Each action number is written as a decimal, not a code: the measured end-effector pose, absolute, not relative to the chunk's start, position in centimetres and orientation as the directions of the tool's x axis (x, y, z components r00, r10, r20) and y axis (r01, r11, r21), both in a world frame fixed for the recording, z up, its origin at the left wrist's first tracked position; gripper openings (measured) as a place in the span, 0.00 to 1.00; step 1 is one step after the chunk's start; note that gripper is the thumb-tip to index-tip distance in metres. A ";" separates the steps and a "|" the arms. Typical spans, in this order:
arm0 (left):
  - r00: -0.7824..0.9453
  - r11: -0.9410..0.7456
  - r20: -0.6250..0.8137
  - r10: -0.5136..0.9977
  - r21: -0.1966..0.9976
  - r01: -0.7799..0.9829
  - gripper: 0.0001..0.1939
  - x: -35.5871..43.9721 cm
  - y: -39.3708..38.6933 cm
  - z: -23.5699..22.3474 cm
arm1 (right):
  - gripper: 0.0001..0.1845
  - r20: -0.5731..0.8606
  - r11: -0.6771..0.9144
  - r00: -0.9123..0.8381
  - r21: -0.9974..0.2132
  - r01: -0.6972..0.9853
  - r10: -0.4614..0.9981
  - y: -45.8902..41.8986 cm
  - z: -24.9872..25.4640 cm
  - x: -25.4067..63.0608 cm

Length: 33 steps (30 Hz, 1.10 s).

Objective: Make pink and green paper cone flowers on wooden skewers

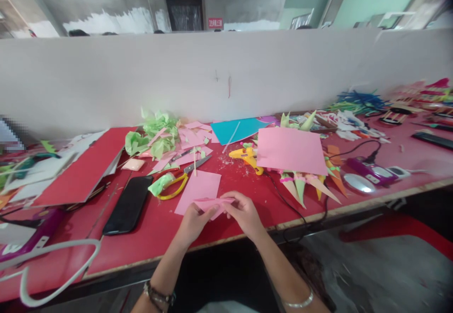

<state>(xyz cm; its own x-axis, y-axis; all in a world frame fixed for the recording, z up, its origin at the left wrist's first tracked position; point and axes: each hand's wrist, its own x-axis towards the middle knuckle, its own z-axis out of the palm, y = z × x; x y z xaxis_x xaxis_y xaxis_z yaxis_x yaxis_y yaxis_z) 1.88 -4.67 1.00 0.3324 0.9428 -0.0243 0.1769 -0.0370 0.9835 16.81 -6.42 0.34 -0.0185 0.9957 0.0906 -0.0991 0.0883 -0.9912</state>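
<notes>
Between my two hands is a small folded piece of pink paper [215,204], held near the table's front edge. My left hand [197,220] pinches its left end, thumb on top. The right end is gripped by the thumb and fingers of my right hand [244,210]. Just behind them a flat pink sheet [203,188] lies on the red table [239,178], partly hidden by my left hand. Scissors with yellow handles [177,185] rest beside that sheet, blades pointing away to the right. A thin pale stick [194,162] crosses the sheet's far edge.
A black phone [128,204] lies to the left. Right of centre, a yellow glue gun [247,157] touches a larger pink sheet [292,150] over several paper cones [299,188]. Crumpled green paper [159,134] and a blue sheet [239,130] lie along the white partition [177,77].
</notes>
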 end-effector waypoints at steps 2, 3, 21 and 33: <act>0.351 -0.048 -0.018 0.936 0.983 0.176 0.11 1.8 -4.7 1.1 | 0.09 0.080 0.078 -0.030 -0.993 -0.089 0.996 -6.5 0.3 16.8; 0.353 -0.051 -0.017 0.935 0.982 0.183 0.11 1.7 -4.7 1.1 | 0.09 0.081 0.078 -0.034 -0.994 -0.082 0.996 -6.5 0.3 16.8; 0.171 -0.197 0.139 0.975 0.896 0.398 0.17 2.0 -5.0 0.5 | 0.10 0.096 0.084 -0.183 -0.994 -0.071 0.978 -6.6 0.5 16.7; 0.327 -0.169 0.023 0.945 0.889 0.426 0.20 1.8 -5.4 0.7 | 0.12 0.203 0.260 -0.288 -0.949 0.178 0.936 -5.9 1.0 17.7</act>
<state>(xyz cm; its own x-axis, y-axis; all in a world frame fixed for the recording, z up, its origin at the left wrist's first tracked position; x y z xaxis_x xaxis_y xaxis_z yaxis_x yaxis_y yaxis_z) 1.76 -5.42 0.72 0.3271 0.9447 0.0229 0.4260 -0.1690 0.8888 17.72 -5.90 0.96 -0.2879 0.9360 0.2027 0.1781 0.2603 -0.9490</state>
